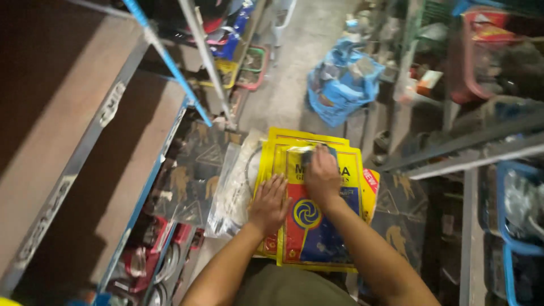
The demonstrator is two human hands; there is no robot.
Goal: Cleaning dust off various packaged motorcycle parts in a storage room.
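A stack of flat yellow packets [340, 170] with a red and blue printed front lies in front of me, over my lap. My left hand [268, 205] rests flat on the left edge of the top packet, fingers spread. My right hand [322, 175] presses a small dark cloth or pad [309, 153] against the upper part of the top packet. A clear plastic packet [233, 190] holding a coiled part lies just left of the stack.
Metal shelving with brown boards [85, 147] stands at the left, red parts on its lowest level. A crumpled blue plastic bag [343, 82] lies on the concrete floor ahead. Cluttered racks and blue crates [513, 209] line the right side.
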